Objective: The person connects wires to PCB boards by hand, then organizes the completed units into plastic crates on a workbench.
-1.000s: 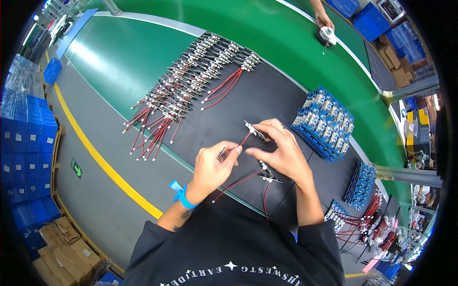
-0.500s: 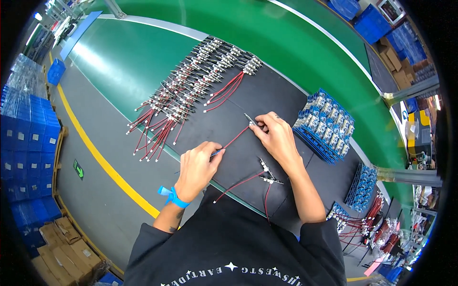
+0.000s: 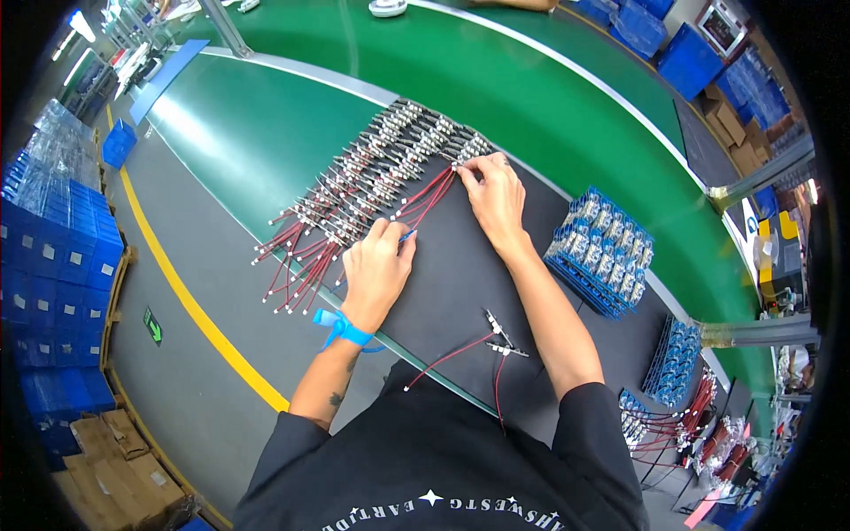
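Note:
My right hand (image 3: 494,196) is at the near end of the shortest row of small wired boards (image 3: 390,146), its thumb and fingers pinched on a small wired board (image 3: 455,166) laid against that row. Red wire leads (image 3: 429,195) trail from this row toward my left hand (image 3: 379,265). That hand is closed, and a thin blue piece (image 3: 407,235) sticks out between thumb and forefinger; its full shape is hidden. A blue wrist strap (image 3: 343,327) circles my left wrist. Two loose boards with red wires (image 3: 501,341) lie nearer me on the black mat.
A stack of blue-edged board panels (image 3: 602,252) stands right of my right arm, with another blue stack (image 3: 673,361) nearer. Red wire bundles (image 3: 695,411) lie at the lower right. A metal post (image 3: 753,332) rises by the table edge. Blue crates (image 3: 57,265) are piled across the aisle.
My right hand has moved away from me with the wired board, up to the shortest row. My left hand has moved slightly forward, its blue piece still held. The view has shifted a little.

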Demonstrator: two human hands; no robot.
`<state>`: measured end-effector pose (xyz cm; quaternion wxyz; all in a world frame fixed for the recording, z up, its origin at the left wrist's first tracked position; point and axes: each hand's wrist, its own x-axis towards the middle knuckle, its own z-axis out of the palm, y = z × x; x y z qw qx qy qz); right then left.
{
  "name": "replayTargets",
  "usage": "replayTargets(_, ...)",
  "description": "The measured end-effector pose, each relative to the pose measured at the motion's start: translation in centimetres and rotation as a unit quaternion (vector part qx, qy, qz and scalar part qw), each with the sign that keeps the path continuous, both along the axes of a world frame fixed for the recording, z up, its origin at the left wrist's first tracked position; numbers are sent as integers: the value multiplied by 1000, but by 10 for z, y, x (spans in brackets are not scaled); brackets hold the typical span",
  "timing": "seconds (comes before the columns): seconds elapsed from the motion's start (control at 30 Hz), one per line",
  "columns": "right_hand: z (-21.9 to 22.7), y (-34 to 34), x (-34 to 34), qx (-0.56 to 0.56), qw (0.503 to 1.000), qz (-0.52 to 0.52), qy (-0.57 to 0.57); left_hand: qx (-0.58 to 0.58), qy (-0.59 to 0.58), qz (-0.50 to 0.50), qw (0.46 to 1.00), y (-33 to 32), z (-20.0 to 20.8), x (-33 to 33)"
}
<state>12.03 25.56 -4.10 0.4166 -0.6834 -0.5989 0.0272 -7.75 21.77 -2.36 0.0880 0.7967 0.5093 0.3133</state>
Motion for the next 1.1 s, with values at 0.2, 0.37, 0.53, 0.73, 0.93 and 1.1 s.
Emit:
replayTargets(0.2, -25, 7, 3, -6, 999, -38, -2, -18, -6, -3, 1000, 2, -24, 2)
replayTargets(0.37, -22, 2, 5, -6, 1000, -20, 1, -31, -30, -6, 999, 0, -26, -1)
replayTargets(0.53, -22, 3, 11, -13, 1000, -11, 12, -41, -37, -9, 998, 2, -26, 2)
replayTargets(0.73, 36, -57, 20, -235, 962, 125, 54, -82, -82, -21, 993, -18, -3, -4)
replayTargets(0.93, 35, -120, 25, -407, 856, 305, -88, -226, -47, -245, 942, -72, 3, -9)
replayTargets(1.1, 39, -121, 18, -380, 884, 247, 116, -244, 19, -237, 940, -90, 3, -13)
